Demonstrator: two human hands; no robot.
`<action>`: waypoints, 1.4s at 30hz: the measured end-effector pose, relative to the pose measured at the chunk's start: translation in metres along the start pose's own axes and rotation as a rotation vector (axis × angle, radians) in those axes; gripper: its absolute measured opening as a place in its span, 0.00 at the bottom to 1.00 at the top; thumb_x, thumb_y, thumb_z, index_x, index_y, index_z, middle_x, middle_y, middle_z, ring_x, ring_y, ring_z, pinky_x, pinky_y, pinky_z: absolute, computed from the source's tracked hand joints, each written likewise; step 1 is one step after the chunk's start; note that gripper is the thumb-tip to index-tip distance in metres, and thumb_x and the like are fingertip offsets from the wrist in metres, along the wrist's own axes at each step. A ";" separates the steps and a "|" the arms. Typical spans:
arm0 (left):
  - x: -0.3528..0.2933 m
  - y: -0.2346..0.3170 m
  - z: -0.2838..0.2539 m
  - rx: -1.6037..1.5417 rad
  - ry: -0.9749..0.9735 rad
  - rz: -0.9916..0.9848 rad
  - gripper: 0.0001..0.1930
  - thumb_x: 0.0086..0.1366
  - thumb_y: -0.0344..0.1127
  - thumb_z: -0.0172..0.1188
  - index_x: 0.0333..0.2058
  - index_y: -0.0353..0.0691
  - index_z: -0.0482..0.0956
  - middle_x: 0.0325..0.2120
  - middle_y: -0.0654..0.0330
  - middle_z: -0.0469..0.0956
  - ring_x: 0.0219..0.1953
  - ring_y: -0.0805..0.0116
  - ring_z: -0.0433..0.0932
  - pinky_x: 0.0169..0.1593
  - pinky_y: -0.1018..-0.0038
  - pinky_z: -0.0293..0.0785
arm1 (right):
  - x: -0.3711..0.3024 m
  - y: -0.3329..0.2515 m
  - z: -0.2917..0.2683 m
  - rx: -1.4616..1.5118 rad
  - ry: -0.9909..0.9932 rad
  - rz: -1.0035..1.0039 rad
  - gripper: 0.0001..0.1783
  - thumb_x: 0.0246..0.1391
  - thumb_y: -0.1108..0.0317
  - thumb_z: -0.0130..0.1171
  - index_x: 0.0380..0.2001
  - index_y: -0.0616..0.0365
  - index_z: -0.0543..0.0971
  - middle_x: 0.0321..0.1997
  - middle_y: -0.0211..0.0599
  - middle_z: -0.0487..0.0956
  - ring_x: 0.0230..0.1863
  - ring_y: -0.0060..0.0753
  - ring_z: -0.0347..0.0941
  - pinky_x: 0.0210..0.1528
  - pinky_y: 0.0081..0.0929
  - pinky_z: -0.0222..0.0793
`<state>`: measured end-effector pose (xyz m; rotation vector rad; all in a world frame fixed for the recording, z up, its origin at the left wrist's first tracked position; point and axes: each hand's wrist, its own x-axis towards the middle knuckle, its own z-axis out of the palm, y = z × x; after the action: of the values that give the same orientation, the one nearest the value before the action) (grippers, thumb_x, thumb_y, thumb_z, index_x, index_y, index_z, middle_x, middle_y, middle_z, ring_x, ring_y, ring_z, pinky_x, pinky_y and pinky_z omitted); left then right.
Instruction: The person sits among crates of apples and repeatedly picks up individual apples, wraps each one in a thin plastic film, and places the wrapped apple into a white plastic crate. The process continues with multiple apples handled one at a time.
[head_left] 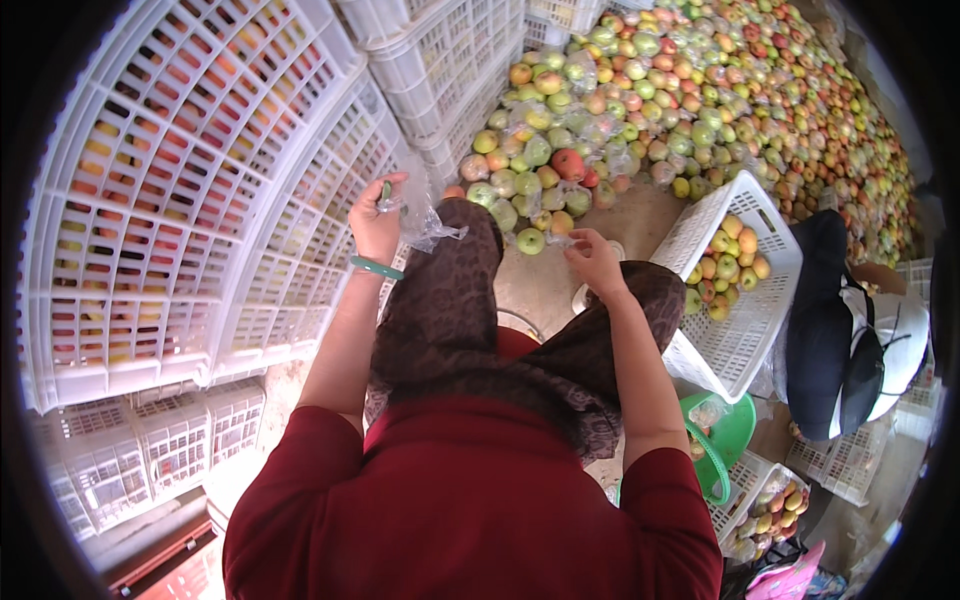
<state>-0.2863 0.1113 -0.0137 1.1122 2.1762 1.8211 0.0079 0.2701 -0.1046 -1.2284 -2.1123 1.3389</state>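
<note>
My left hand [376, 222], with a green bangle at its wrist, is raised above my left knee. Its closed fingers grip a crumpled clear plastic bag [425, 215] that hangs beside them. A small dark green thing [386, 190] shows at those fingers, too small to name. Over the floor between my knees, my right hand [596, 264] has its fingers drawn together. A bit of clear plastic shows near its fingertips, but whether they hold it is unclear. Close by on the floor lies a green apple [530, 241]. A large red apple [567, 165] lies farther off.
A big heap of apples [690, 110], many in clear bags, spreads ahead. Stacked white crates [215, 345] wall the left side. At right stand a tilted white crate [735, 375] with apples, a green basket [742, 440] and a person in a dark garment [815, 330].
</note>
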 end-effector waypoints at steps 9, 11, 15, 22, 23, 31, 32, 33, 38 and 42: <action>-0.048 -0.042 -0.063 -0.221 0.163 -0.319 0.10 0.60 0.22 0.52 0.36 0.42 0.79 0.28 0.69 0.76 0.23 0.86 0.66 0.24 0.87 0.60 | -0.002 0.006 -0.006 -0.015 -0.038 0.005 0.20 0.45 0.67 0.60 0.43 0.60 0.74 0.34 0.41 0.77 0.32 0.30 0.74 0.37 0.27 0.70; -0.055 -0.037 -0.068 -0.323 0.205 -0.571 0.08 0.60 0.25 0.53 0.35 0.44 0.79 0.18 0.71 0.70 0.17 0.85 0.62 0.18 0.86 0.53 | -0.001 0.012 -0.010 0.010 -0.064 0.034 0.19 0.46 0.68 0.59 0.44 0.60 0.74 0.33 0.38 0.76 0.31 0.28 0.73 0.35 0.25 0.70; -0.087 -0.075 -0.097 -0.340 0.276 -0.607 0.10 0.59 0.23 0.50 0.35 0.43 0.79 0.22 0.67 0.74 0.21 0.82 0.66 0.22 0.84 0.60 | -0.008 -0.014 -0.006 0.003 -0.102 0.113 0.17 0.48 0.69 0.57 0.44 0.59 0.74 0.33 0.34 0.75 0.31 0.26 0.72 0.30 0.22 0.69; -0.167 -0.171 -0.135 -0.034 0.194 -0.660 0.09 0.54 0.28 0.55 0.36 0.41 0.79 0.24 0.61 0.78 0.28 0.75 0.75 0.33 0.78 0.71 | -0.005 0.007 -0.003 -0.015 -0.109 0.095 0.17 0.47 0.71 0.57 0.44 0.59 0.74 0.37 0.37 0.75 0.35 0.28 0.73 0.34 0.24 0.70; -0.176 -0.182 -0.135 0.085 0.125 -0.691 0.10 0.55 0.30 0.55 0.37 0.40 0.79 0.26 0.61 0.78 0.28 0.75 0.74 0.33 0.78 0.71 | -0.004 0.016 -0.003 -0.051 -0.102 0.074 0.17 0.47 0.71 0.57 0.44 0.59 0.74 0.37 0.37 0.75 0.35 0.28 0.73 0.36 0.24 0.70; -0.232 -0.252 -0.136 0.118 -0.264 -0.921 0.21 0.53 0.35 0.59 0.46 0.34 0.73 0.38 0.55 0.76 0.40 0.68 0.74 0.45 0.73 0.70 | -0.005 0.000 -0.003 -0.231 -0.103 0.053 0.19 0.44 0.69 0.59 0.42 0.61 0.74 0.38 0.44 0.76 0.38 0.37 0.73 0.39 0.28 0.71; -0.239 -0.270 -0.146 0.158 -0.340 -0.838 0.20 0.54 0.35 0.58 0.46 0.34 0.73 0.40 0.55 0.76 0.42 0.68 0.74 0.46 0.73 0.70 | -0.002 -0.002 -0.001 -0.240 -0.115 0.046 0.18 0.44 0.69 0.59 0.42 0.61 0.74 0.38 0.44 0.76 0.38 0.38 0.73 0.39 0.29 0.70; -0.250 -0.294 -0.163 0.209 -0.411 -0.756 0.20 0.55 0.35 0.58 0.47 0.34 0.73 0.41 0.55 0.76 0.43 0.68 0.74 0.47 0.73 0.69 | 0.002 0.003 0.003 -0.236 -0.151 0.048 0.18 0.44 0.69 0.59 0.42 0.61 0.74 0.38 0.44 0.76 0.39 0.39 0.73 0.40 0.30 0.70; -0.250 -0.304 -0.143 0.234 -0.616 -0.768 0.20 0.56 0.34 0.57 0.47 0.34 0.72 0.43 0.54 0.75 0.46 0.68 0.73 0.48 0.74 0.69 | 0.015 0.013 0.009 -0.150 -0.243 0.064 0.18 0.45 0.67 0.59 0.41 0.60 0.74 0.36 0.45 0.75 0.40 0.39 0.72 0.40 0.32 0.68; -0.234 -0.271 -0.133 0.248 -0.660 -0.882 0.19 0.57 0.34 0.56 0.47 0.34 0.72 0.44 0.54 0.75 0.46 0.68 0.73 0.49 0.74 0.68 | 0.039 0.025 0.025 -0.281 -0.374 0.144 0.17 0.45 0.65 0.60 0.40 0.58 0.75 0.37 0.45 0.75 0.41 0.40 0.72 0.41 0.34 0.68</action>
<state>-0.3080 -0.1382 -0.3026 0.4952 1.9865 0.7026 -0.0190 0.2926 -0.1442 -1.3447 -2.5877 1.4645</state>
